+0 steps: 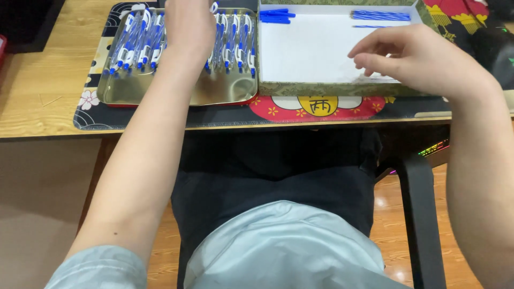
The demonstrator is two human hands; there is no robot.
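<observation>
1. I saw my left hand [188,24] reaching over the metal tray [225,92], its back toward the camera; the fingers were hidden past the top edge of the view, so I could not tell whether it gripped a pen or hung loose.
2. My right hand [409,56] hovered over the near right part of the white box [305,53], fingers loosely curled and pointing left, holding nothing that I could make out.
3. Under both hands lay a dark patterned desk mat [321,107] with flowers and a red disc, spread on a light wooden desk [37,85]. Below the desk edge I saw my own lap, a wooden floor and a black chair arm [420,214] at the right.
4. The blue and white pens [136,45] lay in the tray side by side, their long axes running roughly away from me, the left ones leaning somewhat. Their blue ends pointed toward me.
5. The tray held pens across its far half, on both sides of my left hand; its near half showed bare metal.
6. The white box, just beside the tray on the right, held a small bunch of blue caps [276,16] at its far left corner and a bundle of thin blue refills [381,15] at far right, both lying crosswise.
</observation>
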